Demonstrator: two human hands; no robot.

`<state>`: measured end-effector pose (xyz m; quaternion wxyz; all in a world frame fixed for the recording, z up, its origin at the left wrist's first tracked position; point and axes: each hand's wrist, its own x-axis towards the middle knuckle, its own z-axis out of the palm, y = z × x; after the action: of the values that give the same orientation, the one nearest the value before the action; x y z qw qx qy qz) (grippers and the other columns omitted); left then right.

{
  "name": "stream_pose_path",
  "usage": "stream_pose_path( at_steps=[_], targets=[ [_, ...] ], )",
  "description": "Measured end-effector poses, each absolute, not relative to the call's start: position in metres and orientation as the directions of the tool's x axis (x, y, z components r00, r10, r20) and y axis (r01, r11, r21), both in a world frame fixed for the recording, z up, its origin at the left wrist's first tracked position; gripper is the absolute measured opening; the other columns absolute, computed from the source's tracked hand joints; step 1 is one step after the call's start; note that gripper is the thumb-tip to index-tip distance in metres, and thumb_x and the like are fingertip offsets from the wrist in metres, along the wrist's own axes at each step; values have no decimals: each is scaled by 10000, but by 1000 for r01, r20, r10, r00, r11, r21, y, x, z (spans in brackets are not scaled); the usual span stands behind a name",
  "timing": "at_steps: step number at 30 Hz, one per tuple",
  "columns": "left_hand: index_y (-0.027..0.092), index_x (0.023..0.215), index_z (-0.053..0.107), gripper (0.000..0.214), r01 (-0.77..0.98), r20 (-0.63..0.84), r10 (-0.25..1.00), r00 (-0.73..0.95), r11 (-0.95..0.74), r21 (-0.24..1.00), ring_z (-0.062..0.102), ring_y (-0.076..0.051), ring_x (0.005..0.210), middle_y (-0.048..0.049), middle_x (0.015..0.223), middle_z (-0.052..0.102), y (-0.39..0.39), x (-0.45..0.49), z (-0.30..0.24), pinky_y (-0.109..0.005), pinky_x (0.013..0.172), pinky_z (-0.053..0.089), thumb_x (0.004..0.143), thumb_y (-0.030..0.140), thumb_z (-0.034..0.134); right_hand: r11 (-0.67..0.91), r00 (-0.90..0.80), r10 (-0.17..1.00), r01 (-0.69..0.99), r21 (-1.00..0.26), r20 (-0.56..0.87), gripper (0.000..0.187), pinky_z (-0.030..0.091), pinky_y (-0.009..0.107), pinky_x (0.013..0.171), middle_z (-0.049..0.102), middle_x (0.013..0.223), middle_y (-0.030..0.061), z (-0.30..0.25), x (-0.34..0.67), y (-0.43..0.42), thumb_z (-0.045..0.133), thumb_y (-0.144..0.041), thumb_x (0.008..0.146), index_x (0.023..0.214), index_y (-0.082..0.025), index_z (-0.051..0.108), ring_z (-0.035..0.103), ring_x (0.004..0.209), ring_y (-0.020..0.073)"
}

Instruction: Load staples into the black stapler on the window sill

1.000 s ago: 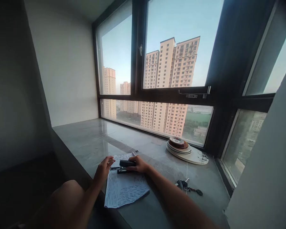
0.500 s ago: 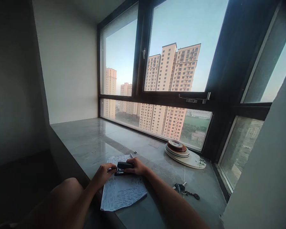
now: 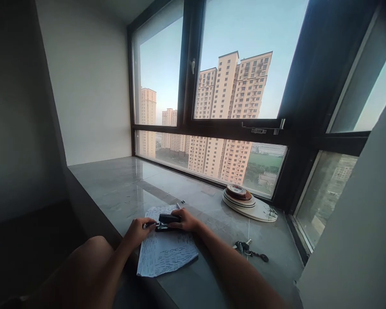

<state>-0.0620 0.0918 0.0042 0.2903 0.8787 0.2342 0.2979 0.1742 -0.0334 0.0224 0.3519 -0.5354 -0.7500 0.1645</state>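
Observation:
A black stapler [image 3: 170, 218] lies over the upper part of the handwritten paper sheets [image 3: 167, 257], its top arm raised from its base with a shiny metal part between. My right hand [image 3: 188, 220] is closed around the stapler's right end, thumb near the base and fingers over the top. At the stapler's left end, my left hand [image 3: 138, 231] pinches with thumb and forefinger at a small dark piece; its kind is too small to make out. A white pen-like stick [image 3: 179, 206] shows partly behind my right hand.
On the grey stone sill [image 3: 116, 184], a stack of plates [image 3: 239, 199] stands by the window at the right. Keys [image 3: 244, 248] on a chain lie nearer to my right forearm. A tiny dark bit [image 3: 183, 201] lies beyond the paper. The sill's front edge runs below my left arm.
The view has shifted slightly. My left fingers have moved a little at the stapler's left end. My right hand keeps its hold on the stapler.

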Motion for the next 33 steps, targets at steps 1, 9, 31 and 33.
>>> stream_pose_path(
  at_steps=[1, 9, 31, 33],
  targets=[
    [231, 994, 786, 327, 242, 389, 586, 710, -723, 648, 700, -234, 736, -55, 860, 782, 92, -63, 4, -305, 673, 536, 806, 446, 627, 372, -175, 919, 687, -624, 354, 442, 315, 223, 556, 416, 645, -55, 23, 174, -34, 689, -572, 775, 702, -172, 517, 381, 597, 97],
    [267, 1112, 735, 362, 255, 454, 682, 573, -675, 692, 705, -248, 981, -34, 1060, 767, 89, -73, -9, -363, 878, 548, 762, 348, 688, 360, -160, 925, 657, -662, 344, 441, 301, 228, 552, 407, 646, -51, 24, 176, -38, 677, -567, 785, 689, -174, 501, 389, 607, 103],
    [177, 1201, 600, 478, -6, 296, 803, 518, -342, 940, 587, -299, 1242, -148, 1211, 701, 84, -72, -14, -452, 1026, 482, 757, 337, 675, 237, -289, 955, 604, -761, 67, 367, 403, 230, 645, 604, 817, -23, 38, 175, -35, 723, -506, 774, 949, -192, 650, 527, 738, 143],
    [173, 1057, 616, 349, -60, 368, 828, 423, -380, 923, 607, -284, 1216, -154, 1227, 689, 92, -76, -20, -437, 1009, 500, 759, 353, 635, 109, -328, 939, 571, -814, -105, 423, 428, 238, 673, 649, 869, -9, 48, 194, -49, 759, -517, 733, 997, -194, 685, 565, 774, 158]
  ],
)
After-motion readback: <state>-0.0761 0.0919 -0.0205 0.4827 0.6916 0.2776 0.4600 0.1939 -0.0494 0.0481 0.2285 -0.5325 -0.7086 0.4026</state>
